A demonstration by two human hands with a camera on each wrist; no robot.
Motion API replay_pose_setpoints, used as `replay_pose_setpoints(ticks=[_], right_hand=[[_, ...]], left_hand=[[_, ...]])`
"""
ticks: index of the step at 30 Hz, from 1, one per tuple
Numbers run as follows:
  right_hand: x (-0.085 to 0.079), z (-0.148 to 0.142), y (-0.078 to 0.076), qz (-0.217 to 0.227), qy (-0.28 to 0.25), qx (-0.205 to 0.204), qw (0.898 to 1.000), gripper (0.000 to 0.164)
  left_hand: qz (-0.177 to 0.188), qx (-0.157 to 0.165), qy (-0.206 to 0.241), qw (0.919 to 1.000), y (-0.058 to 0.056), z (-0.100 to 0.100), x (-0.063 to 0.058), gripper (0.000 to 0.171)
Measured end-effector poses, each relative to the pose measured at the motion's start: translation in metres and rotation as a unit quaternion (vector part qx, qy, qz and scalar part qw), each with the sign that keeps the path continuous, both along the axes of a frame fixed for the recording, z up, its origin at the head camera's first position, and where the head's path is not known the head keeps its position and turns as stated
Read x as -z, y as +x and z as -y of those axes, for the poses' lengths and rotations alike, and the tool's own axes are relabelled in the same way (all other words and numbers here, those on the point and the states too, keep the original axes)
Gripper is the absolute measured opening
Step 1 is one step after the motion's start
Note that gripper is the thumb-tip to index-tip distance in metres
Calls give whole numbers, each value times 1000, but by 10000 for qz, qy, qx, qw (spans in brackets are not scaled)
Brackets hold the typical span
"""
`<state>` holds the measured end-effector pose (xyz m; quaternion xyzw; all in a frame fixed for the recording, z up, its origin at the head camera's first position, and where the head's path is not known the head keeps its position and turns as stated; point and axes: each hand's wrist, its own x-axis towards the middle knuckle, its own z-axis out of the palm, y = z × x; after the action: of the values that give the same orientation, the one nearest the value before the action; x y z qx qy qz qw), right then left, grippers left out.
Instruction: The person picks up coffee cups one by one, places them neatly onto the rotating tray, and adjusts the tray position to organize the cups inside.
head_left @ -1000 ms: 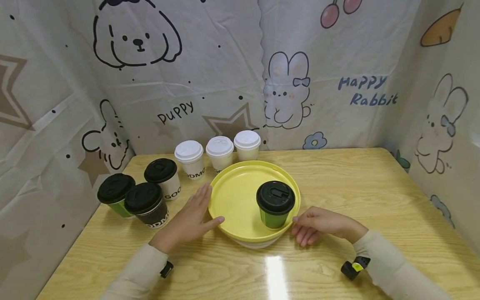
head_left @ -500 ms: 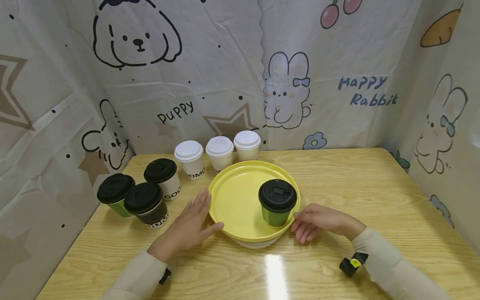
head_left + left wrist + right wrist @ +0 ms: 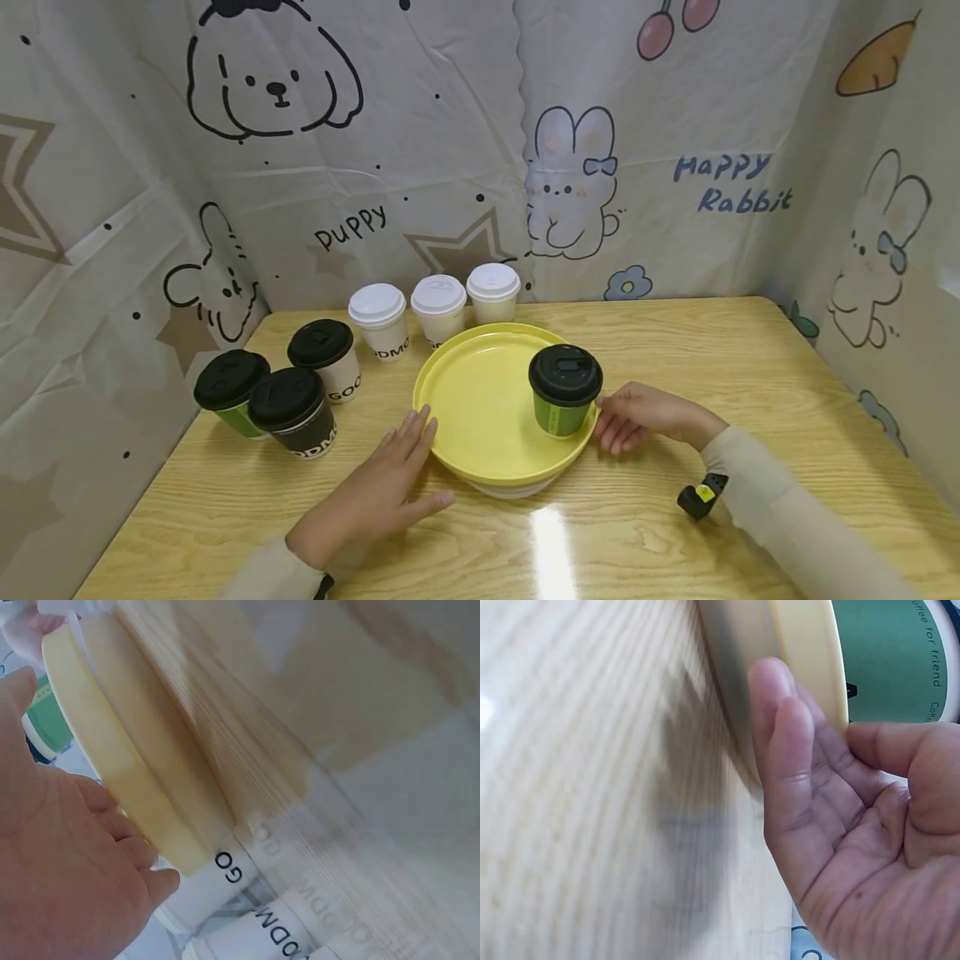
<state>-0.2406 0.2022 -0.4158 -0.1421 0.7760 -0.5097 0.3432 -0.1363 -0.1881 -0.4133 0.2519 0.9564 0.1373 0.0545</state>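
A round yellow tray (image 3: 480,408) sits on a pale round base (image 3: 513,487) on the table. Near its right rim stands a green paper cup (image 3: 558,419) with a black lid, upright. My right hand (image 3: 641,414) pinches the tray's rim beside that cup; the right wrist view has the thumb (image 3: 885,746) at the rim and curled fingers (image 3: 795,742) underneath. At the tray's left edge, my left hand (image 3: 375,500) touches the rim with straight fingers, thumb spread apart. The left wrist view shows this palm (image 3: 67,862) facing the tray's side.
To the left stand a green cup (image 3: 238,417), a dark cup (image 3: 306,433) and a white cup (image 3: 341,379), all black-lidded. White-lidded cups (image 3: 438,312) line the back. Printed cloth (image 3: 450,167) walls the wooden table (image 3: 712,358).
The tray has turned anticlockwise, carrying the green cup away from me and slightly right. My right hand has moved away along with the rim, while my left hand has slid nearer to me.
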Motion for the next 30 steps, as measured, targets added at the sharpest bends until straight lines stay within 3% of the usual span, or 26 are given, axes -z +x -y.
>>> replay_pose_setpoints(ticks=[10,19,25,30], right_hand=[[0,-3,-3,50,-122,-126,9998,52],[-1,-1,15,442,-412,-580,9965,50],[3,7,26,507,-659,-708,9940,49],[5,10,27,535,-693,-571,9945,46]], left_hand=[[17,-155,-67,9999,5,-7,-7,86],[-207,-510,337,9979,-18,11,-18,86],[-103,-577,405,9975,-31,21,-14,87],[-36,-577,422,9974,-36,22,-7,90]])
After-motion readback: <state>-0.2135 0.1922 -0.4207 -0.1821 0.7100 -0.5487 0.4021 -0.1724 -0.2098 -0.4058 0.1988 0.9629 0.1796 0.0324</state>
